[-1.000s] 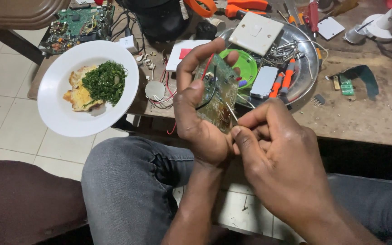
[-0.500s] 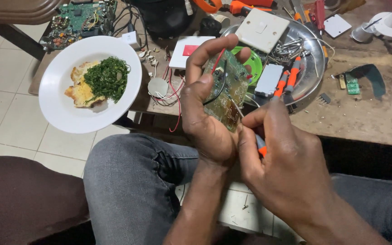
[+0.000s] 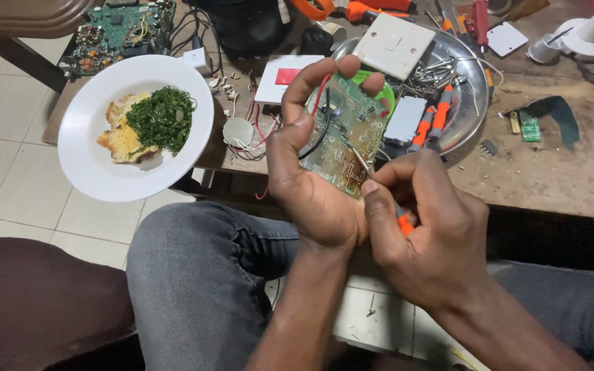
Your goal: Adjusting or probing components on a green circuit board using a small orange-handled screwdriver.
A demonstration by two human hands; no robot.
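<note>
My left hand (image 3: 311, 185) grips a green circuit board (image 3: 348, 134) with red and black wires, held upright above my lap at the table's front edge. My right hand (image 3: 424, 233) is closed around a small orange-handled screwdriver (image 3: 404, 223). Its thin metal tip (image 3: 360, 159) touches the board's lower part. Most of the handle is hidden inside my fingers.
A white plate (image 3: 91, 172) with greens and egg overhangs the wooden table (image 3: 551, 178) at the left. A metal tray (image 3: 469, 103) holds a white switch plate (image 3: 393, 45), orange-handled tools and parts. Another circuit board (image 3: 115, 31) lies at the back left. My jeans-covered knees are below.
Both hands and the board stay together; the view has shifted slightly. My right hand has closed in a little toward the board's lower edge with the screwdriver.
</note>
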